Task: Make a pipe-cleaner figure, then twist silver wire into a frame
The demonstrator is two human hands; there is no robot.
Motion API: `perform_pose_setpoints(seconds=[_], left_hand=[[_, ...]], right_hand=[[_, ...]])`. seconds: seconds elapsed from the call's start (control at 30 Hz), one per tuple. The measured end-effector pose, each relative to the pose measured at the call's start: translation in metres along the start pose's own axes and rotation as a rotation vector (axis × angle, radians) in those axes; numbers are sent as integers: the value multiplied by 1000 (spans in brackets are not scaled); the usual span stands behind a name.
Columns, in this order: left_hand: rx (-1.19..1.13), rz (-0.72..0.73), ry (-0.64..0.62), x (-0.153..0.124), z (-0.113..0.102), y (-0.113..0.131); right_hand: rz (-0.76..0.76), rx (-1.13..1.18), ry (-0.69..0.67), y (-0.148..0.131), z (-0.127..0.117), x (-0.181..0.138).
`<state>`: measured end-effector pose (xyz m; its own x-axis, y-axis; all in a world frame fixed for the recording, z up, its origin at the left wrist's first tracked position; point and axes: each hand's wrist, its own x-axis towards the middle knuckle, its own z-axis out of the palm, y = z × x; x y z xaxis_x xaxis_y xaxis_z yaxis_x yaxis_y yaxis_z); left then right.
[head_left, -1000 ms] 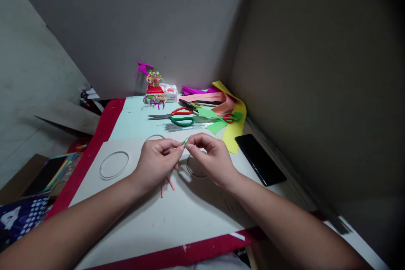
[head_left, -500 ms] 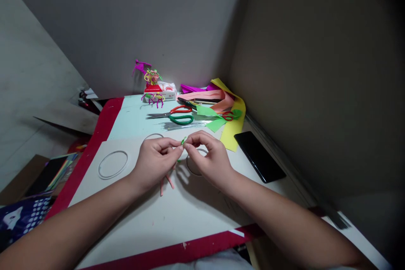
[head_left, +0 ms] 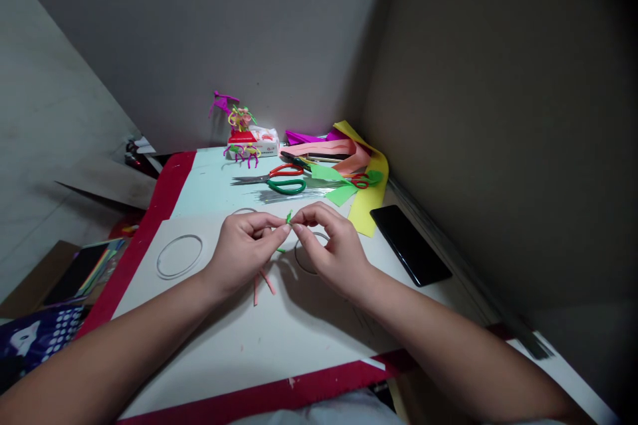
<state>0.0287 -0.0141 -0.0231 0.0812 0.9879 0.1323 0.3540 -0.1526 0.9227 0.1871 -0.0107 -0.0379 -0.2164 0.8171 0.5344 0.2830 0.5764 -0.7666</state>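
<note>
- The left hand is curled, with thumb and forefinger pinched on a green pipe cleaner, just below the frame's centre.
- The right hand is curled too and pinches the same pipe cleaner from the other side. The two hands are together, fingertips almost meeting.
- Pink pipe cleaner ends hang below the left hand, above a white board on the table.
- A wire ring lies on the board left of the hands; a second ring lies partly under the right hand.
- Upper middle: green-handled scissors lie beside red-handled scissors, near yellow paper.
- Far end: a colourful pipe-cleaner figure stands on a white box.
- Right: a black phone lies near the table's edge.
</note>
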Motion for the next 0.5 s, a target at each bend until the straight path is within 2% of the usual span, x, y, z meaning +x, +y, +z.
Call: perform_pose_setpoints(seconds=[0.3,0.5], left_hand=[[-25,-21,64,0,1,-2],[-65,-44,103,0,3,2]], right_hand=[[-35,-34,-23,0,0,-1],[-115,-226,-69,-3,-1,-5]])
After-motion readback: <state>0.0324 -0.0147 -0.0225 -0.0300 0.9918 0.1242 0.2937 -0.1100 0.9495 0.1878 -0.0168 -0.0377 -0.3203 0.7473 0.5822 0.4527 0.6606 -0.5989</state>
